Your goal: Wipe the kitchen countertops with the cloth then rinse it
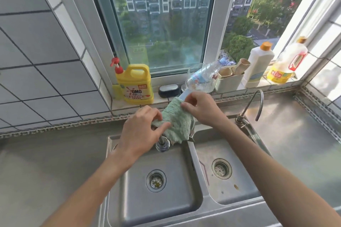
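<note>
A light green cloth (176,120) hangs draped over the main tap above the double steel sink (192,155). My left hand (141,131) pinches its lower left edge between thumb and fingers. At the cloth's upper right corner my right hand (200,108) pinches it as well. The tap's spout end (162,144) sticks out below the cloth, over the left basin. No water shows running from it. Steel countertop (51,162) runs left and right of the sink.
A slim curved second tap (255,106) stands right of the sink. On the window sill stand a yellow detergent jug (135,84), a dark soap dish (168,89), a clear plastic bottle (203,77), a beige holder (229,79), a white bottle (257,66) and an oil bottle (287,64).
</note>
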`<control>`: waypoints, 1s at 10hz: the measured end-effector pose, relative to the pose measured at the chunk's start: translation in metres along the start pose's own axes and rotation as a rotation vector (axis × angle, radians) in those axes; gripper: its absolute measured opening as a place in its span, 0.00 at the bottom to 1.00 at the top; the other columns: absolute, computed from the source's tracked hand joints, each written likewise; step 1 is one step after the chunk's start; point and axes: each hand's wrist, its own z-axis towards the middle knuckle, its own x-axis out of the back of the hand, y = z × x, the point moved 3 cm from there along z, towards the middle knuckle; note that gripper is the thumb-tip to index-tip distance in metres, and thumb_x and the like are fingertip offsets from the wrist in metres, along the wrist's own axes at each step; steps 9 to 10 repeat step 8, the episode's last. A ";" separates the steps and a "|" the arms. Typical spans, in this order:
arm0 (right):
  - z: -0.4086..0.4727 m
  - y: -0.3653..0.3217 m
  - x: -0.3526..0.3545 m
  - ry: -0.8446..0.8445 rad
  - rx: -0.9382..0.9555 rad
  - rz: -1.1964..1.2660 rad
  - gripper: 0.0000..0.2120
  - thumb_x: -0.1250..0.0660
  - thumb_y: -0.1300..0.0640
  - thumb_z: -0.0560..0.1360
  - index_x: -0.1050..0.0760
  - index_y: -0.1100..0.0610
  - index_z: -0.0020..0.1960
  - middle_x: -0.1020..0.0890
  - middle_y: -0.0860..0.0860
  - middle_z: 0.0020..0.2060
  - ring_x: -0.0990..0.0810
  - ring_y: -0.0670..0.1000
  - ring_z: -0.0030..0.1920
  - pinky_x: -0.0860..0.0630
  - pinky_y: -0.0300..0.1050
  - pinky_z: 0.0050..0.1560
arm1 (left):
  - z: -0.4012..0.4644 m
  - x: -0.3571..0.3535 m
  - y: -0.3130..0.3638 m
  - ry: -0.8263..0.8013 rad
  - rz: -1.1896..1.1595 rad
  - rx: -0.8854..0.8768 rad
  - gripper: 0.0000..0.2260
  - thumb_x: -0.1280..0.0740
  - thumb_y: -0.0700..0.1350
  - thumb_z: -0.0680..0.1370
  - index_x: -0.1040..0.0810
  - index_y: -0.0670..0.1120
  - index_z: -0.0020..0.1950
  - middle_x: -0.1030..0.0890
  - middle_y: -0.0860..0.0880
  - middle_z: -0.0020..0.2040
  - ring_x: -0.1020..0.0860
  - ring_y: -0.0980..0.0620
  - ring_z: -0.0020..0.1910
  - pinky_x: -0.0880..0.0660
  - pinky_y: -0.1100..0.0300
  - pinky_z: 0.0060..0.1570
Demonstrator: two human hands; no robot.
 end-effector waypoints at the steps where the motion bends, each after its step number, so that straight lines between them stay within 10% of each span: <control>1: 0.007 -0.003 0.004 -0.002 0.018 0.001 0.07 0.30 0.55 0.79 0.20 0.59 0.46 0.21 0.48 0.38 0.25 0.49 0.40 0.32 0.40 0.41 | 0.008 0.006 -0.003 0.016 -0.040 0.015 0.11 0.28 0.59 0.78 0.18 0.52 0.45 0.19 0.57 0.45 0.22 0.55 0.44 0.21 0.52 0.47; 4: 0.027 0.000 0.005 -0.004 0.054 -0.075 0.07 0.28 0.52 0.78 0.19 0.55 0.45 0.25 0.44 0.34 0.29 0.41 0.34 0.34 0.38 0.35 | 0.017 -0.001 -0.027 -0.036 -0.218 0.167 0.08 0.24 0.58 0.75 0.15 0.55 0.45 0.15 0.60 0.41 0.19 0.64 0.44 0.28 0.71 0.41; 5: 0.024 0.005 0.010 0.018 0.013 0.023 0.08 0.28 0.51 0.78 0.18 0.56 0.48 0.23 0.45 0.36 0.26 0.42 0.36 0.32 0.36 0.37 | 0.010 0.000 -0.029 -0.044 -0.304 0.208 0.15 0.24 0.61 0.74 0.17 0.57 0.58 0.15 0.61 0.47 0.18 0.65 0.47 0.25 0.71 0.45; 7: -0.020 0.035 0.032 0.004 -0.169 0.267 0.09 0.30 0.56 0.80 0.19 0.59 0.57 0.14 0.54 0.48 0.16 0.54 0.51 0.20 0.54 0.58 | -0.011 0.013 -0.042 0.011 -0.336 0.282 0.09 0.25 0.57 0.77 0.17 0.57 0.54 0.15 0.60 0.45 0.17 0.65 0.46 0.21 0.68 0.46; 10: -0.066 0.058 0.042 0.009 -0.259 0.246 0.10 0.29 0.61 0.78 0.21 0.59 0.60 0.15 0.52 0.50 0.16 0.54 0.54 0.20 0.52 0.60 | -0.049 -0.003 -0.058 -0.036 -0.221 0.360 0.06 0.27 0.55 0.78 0.18 0.59 0.54 0.16 0.64 0.44 0.19 0.68 0.46 0.24 0.70 0.44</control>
